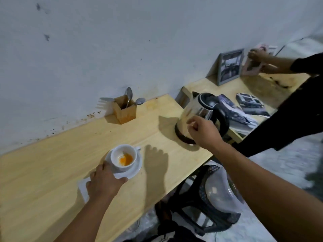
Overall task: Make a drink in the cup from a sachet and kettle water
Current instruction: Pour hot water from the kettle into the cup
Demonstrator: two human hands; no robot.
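A white cup [122, 154] with orange powder in its bottom stands on a white saucer [136, 169] on the wooden counter [52, 172]. My left hand [103, 182] grips the saucer's near rim. A white sachet [83, 188] lies flat under that hand. To the right stands a steel kettle [199, 112] with a black lid and black handle on its base. My right hand [203, 131] hovers in front of the kettle's body, fingers loosely curled, holding nothing I can see.
A wooden holder [125, 110] with spoons and a fork stands against the wall. On a second table lie magazines [251, 104] and a framed picture [229, 67]. Another person's hands [258, 57] hold a pink frame at far right. A plastic stool [213, 198] sits below the counter edge.
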